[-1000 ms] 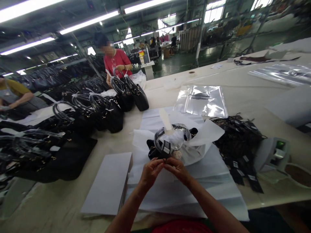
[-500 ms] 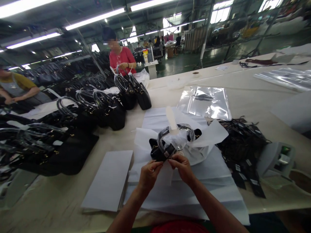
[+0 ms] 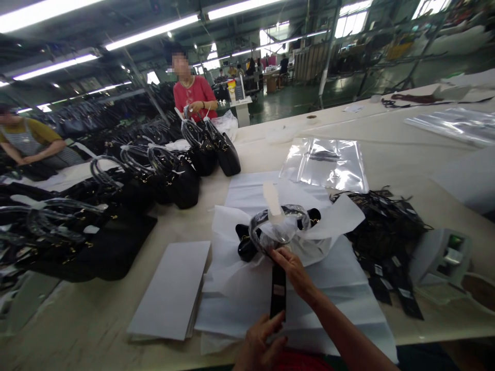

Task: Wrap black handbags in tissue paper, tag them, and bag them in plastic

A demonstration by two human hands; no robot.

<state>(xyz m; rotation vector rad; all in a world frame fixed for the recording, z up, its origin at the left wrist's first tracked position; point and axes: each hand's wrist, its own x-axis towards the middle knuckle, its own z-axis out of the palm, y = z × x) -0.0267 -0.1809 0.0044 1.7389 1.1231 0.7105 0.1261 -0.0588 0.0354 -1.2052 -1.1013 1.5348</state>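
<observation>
A black hang tag [image 3: 278,291] with a small pale label lies lengthwise toward me over white wrapping paper [image 3: 325,309]. My right hand [image 3: 294,270] has its fingers closed at the tag's upper end, beside the film-wrapped handle [image 3: 257,226]; the cord there is too small to make out. Close to the tag's lower end is my left hand [image 3: 261,340], its fingers apart and the index finger at the tag's edge. The black handbag [image 3: 247,247] is mostly covered by paper, and a white strip [image 3: 273,198] stands up from its handles.
A stack of white sheets [image 3: 172,288] lies to the left, with several black handbags [image 3: 116,237] beyond it. On the right are a heap of black tags [image 3: 386,226] and a grey device [image 3: 441,257]. Clear plastic bags [image 3: 328,162] lie ahead. Co-workers [image 3: 195,98] stand across the table.
My left hand has left the handle and moved down toward me. The tag now lies stretched out below the handle. My right hand stays close to the handle.
</observation>
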